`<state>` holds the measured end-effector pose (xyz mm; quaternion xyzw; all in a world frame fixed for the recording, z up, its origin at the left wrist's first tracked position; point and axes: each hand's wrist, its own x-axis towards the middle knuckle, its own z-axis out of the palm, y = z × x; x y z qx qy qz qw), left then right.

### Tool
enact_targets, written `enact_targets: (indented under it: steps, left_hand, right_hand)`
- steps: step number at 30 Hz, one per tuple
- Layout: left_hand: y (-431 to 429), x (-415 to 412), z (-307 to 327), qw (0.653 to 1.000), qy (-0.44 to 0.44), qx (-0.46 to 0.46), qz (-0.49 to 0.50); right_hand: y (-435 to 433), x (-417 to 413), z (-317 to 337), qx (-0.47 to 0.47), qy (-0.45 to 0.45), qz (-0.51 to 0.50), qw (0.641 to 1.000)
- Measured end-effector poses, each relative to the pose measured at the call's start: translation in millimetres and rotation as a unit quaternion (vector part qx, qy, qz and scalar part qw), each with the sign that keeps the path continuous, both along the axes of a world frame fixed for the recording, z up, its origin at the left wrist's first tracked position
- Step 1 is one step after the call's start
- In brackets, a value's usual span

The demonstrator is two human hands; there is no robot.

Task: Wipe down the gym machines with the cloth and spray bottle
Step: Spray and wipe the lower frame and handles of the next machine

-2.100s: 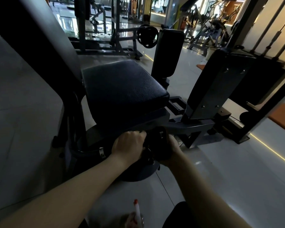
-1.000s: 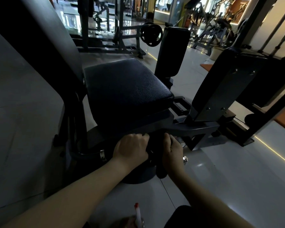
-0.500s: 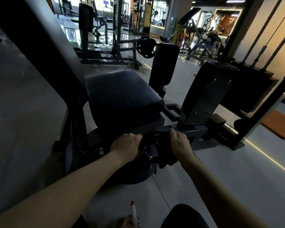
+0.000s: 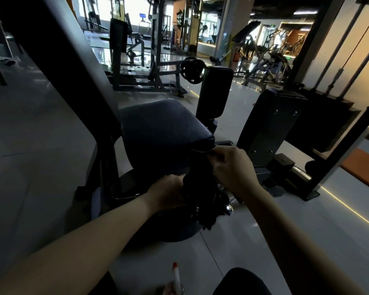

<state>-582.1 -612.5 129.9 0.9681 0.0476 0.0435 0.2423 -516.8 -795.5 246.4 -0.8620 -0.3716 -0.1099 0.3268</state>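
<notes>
at the front edge of the seat (image 4: 164,128), the left hand (image 4: 168,193) gripped the dark cloth (image 4: 200,196); the right hand (image 4: 229,167) pinched its top.

Pale grey floor tiles (image 4: 307,241) gleam right across the hall, and down at four o'clock a thin yellow light strip (image 4: 347,207) cuts diagonally through them, with an orange mat (image 4: 362,167) lying flat near it at three o'clock. Up at twelve, bright windows (image 4: 134,9) blaze white, a small blue screen (image 4: 142,17) glows in front of them, and a broad pillar (image 4: 232,24) stands at one o'clock. Over at two o'clock, a beige wall (image 4: 366,77) catches warm light.
</notes>
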Motion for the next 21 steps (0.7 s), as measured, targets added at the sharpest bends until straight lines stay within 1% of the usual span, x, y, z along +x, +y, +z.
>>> enact_targets:
  steps: [1, 2, 3, 4, 5, 6, 7, 8, 9, 10, 11, 12, 13, 14, 16, 19, 21]
  left_hand:
    - [2.2, 0.7, 1.7, 0.999, -0.020, -0.024, 0.013]
    - [4.4, 0.8, 3.7, 0.998, -0.032, -0.048, 0.022]
    - [5.1, -0.8, 8.3, 0.995, -0.037, -0.086, 0.033]
    - [4.8, -1.5, 12.3, 0.990, -0.039, -0.130, 0.044]
    - [2.5, -4.6, 18.2, 0.984, -0.050, -0.160, 0.053]
    - [2.1, -8.6, 21.1, 0.977, -0.067, -0.184, 0.081]
    - [0.9, -14.6, 24.6, 0.970, -0.098, -0.187, 0.122]
    - [-1.6, -22.6, 26.8, 0.960, -0.142, -0.171, 0.171]
    - [-6.4, -32.7, 30.2, 0.948, -0.198, -0.146, 0.201]
    - [-11.8, -41.6, 31.0, 0.939, -0.253, -0.121, 0.200]
    - [-18.5, -47.9, 30.5, 0.936, -0.297, -0.090, 0.169]
    - [-24.4, -50.1, 26.8, 0.938, -0.322, -0.046, 0.123]
    - [-31.0, -49.0, 21.5, 0.943, -0.324, -0.001, 0.076]
    - [-37.0, -44.3, 13.2, 0.949, -0.308, 0.045, 0.040]
    - [-46.0, -28.4, -5.2, 0.954, -0.268, 0.137, 0.015]
    - [-58.9, -2.2, -25.4, 0.946, -0.210, 0.239, 0.063]
    - [-60.9, 11.6, -25.1, 0.934, -0.229, 0.258, 0.086]
  right_hand:
    - [3.2, 2.4, -1.1, -0.005, 0.025, -0.018, 1.000]
    - [6.6, 5.9, -4.0, 0.018, 0.087, -0.029, 0.996]
    - [9.8, 7.6, -6.7, 0.072, 0.166, -0.029, 0.983]
    - [13.1, 8.7, -9.5, 0.129, 0.239, -0.032, 0.962]
    - [16.1, 9.2, -12.9, 0.169, 0.282, -0.035, 0.944]
    - [20.0, 10.8, -19.7, 0.183, 0.290, -0.035, 0.939]
    - [24.3, 13.0, -28.0, 0.175, 0.276, -0.028, 0.945]
    - [27.6, 15.0, -37.5, 0.151, 0.252, -0.016, 0.956]
    - [30.1, 19.3, -49.4, 0.103, 0.229, 0.003, 0.968]
    - [31.6, 22.6, -60.7, 0.042, 0.218, 0.029, 0.975]
    - [31.6, 25.6, -68.2, -0.020, 0.208, 0.059, 0.976]
    - [32.2, 30.4, -74.5, -0.073, 0.202, 0.082, 0.973]
    - [33.3, 35.2, -76.9, -0.105, 0.201, 0.091, 0.970]
    - [36.1, 40.2, -77.2, -0.117, 0.203, 0.091, 0.968]
    - [44.7, 52.2, -78.7, -0.121, 0.204, 0.079, 0.968]
    - [54.5, 63.2, -81.4, -0.087, 0.278, 0.046, 0.956]
    - [57.3, 65.5, -86.6, -0.038, 0.320, 0.018, 0.947]
